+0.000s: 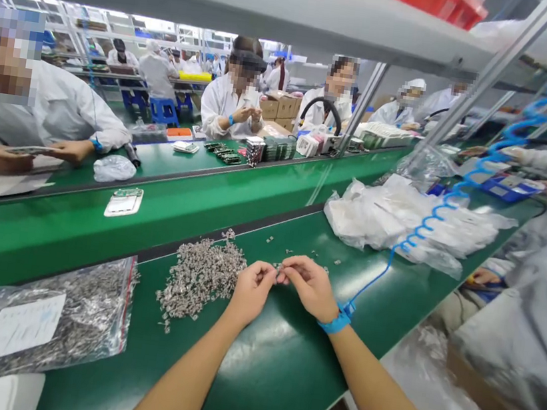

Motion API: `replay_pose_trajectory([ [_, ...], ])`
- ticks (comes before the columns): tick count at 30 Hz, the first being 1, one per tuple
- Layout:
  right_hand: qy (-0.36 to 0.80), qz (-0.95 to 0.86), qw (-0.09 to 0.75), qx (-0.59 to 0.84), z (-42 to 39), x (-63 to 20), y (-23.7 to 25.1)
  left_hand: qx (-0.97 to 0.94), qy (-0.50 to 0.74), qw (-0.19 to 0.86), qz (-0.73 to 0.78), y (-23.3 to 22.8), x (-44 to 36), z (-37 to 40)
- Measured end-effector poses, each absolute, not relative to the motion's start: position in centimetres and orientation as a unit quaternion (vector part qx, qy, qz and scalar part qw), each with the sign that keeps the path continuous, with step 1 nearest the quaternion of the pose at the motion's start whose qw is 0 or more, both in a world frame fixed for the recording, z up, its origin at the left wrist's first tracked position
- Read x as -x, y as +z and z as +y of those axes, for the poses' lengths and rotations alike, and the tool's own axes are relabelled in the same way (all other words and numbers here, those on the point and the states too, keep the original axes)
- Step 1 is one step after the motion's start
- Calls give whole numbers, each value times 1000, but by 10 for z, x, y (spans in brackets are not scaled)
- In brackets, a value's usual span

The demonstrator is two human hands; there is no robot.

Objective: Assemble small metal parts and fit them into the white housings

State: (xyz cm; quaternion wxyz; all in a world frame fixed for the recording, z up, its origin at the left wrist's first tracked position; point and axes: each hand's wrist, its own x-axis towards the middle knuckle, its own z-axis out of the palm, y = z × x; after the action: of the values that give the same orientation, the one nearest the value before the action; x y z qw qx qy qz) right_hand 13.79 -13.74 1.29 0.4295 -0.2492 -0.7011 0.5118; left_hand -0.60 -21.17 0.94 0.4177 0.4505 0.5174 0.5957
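My left hand and my right hand meet fingertip to fingertip over the green table. Between them they pinch a tiny grey metal part. A loose pile of the same small metal parts lies just left of my left hand. A few stray parts are scattered beyond my fingers. My right wrist wears a blue strap with a coiled blue cord running up to the right.
A clear bag of metal parts with a white label lies at the near left. A heap of clear plastic bags sits at the right. A green conveyor belt carries a small white tray. Workers in white coats sit across and beside me.
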Motion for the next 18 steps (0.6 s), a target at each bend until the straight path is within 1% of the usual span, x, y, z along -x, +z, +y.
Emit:
replay_pose_trajectory([
  [4,459,-731,445,240,-139,-138,9,-447,595,398,536,6,6,-211],
  [12,246,-807,497,200,-144,-134,9,-391,629,428,519,5,2,-210],
  [18,176,-795,533,230,-152,-125,5,-390,640,414,517,-2,-2,-209],
])
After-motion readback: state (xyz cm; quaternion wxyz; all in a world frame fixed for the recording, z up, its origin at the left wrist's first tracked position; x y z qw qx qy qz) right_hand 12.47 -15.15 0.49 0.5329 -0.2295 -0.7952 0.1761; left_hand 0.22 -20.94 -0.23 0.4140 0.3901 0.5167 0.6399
